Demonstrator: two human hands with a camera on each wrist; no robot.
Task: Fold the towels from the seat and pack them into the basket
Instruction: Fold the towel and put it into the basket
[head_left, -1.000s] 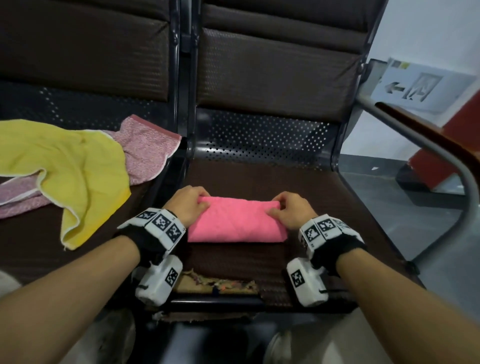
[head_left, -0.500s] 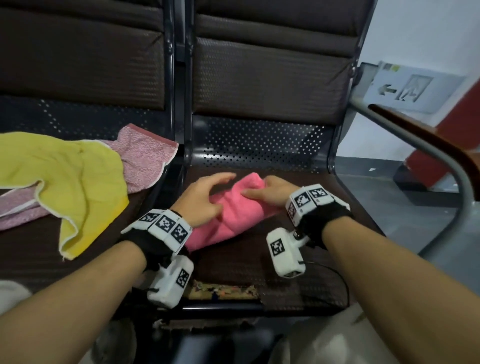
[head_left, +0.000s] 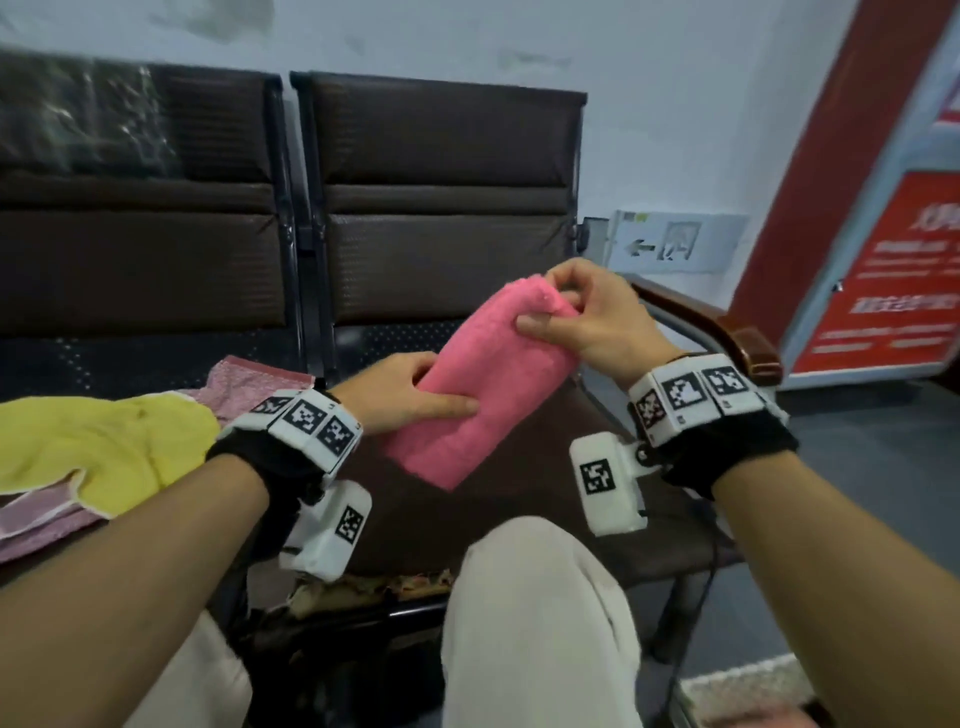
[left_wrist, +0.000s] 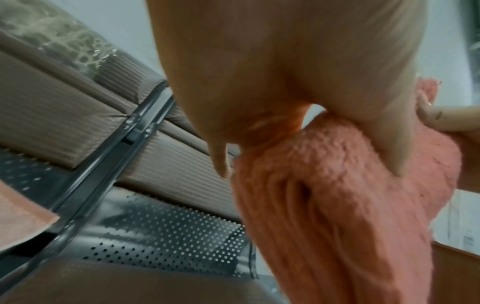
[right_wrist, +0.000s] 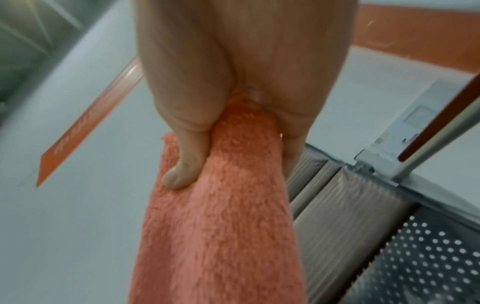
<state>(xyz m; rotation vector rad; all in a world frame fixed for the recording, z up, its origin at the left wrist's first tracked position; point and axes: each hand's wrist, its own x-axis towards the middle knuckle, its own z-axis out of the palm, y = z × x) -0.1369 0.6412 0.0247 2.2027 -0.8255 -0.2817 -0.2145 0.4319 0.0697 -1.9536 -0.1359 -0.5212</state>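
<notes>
A folded pink towel (head_left: 488, 395) is held tilted in the air above the brown seat (head_left: 550, 499). My left hand (head_left: 441, 387) grips its lower half, thumb on top and fingers behind. My right hand (head_left: 545, 306) pinches its upper end. In the left wrist view, the left hand (left_wrist: 311, 164) clasps the towel (left_wrist: 337, 216), whose folded layers show at the end. The right wrist view has the right hand (right_wrist: 239, 160) with its thumb (right_wrist: 182, 170) pressed into the towel (right_wrist: 221, 236). On the left seat lie a yellow towel (head_left: 93, 447) and a pink speckled towel (head_left: 249, 379), both unfolded.
Dark padded backrests (head_left: 447, 208) stand behind. A brown armrest (head_left: 727, 338) on a metal tube runs along the right side of the seat. My knee in pale trousers (head_left: 535, 623) is under the towel. A pale fuzzy-edged thing (head_left: 743, 691) shows at the bottom right corner.
The pink towel lay flat on the seat with a hand at each end; it was folded over and now both hands hold it up off the seat. The head view has tilted upward.
</notes>
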